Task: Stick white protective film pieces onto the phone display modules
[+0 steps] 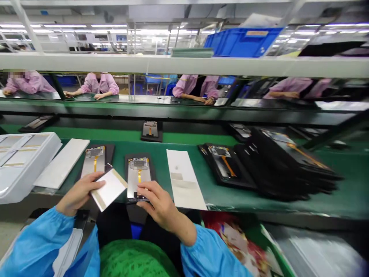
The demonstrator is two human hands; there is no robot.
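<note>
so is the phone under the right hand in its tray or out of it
In: the phone sits inside the black tray, tray edge showing both sides, right hand on its lower end.

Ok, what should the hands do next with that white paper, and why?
Probably lay the white sheet from the left hand onto the phone frame, I think. The sheet is held right beside the frame, and the right hand is already at the frame's lower edge, where it could keep it steady.
</note>
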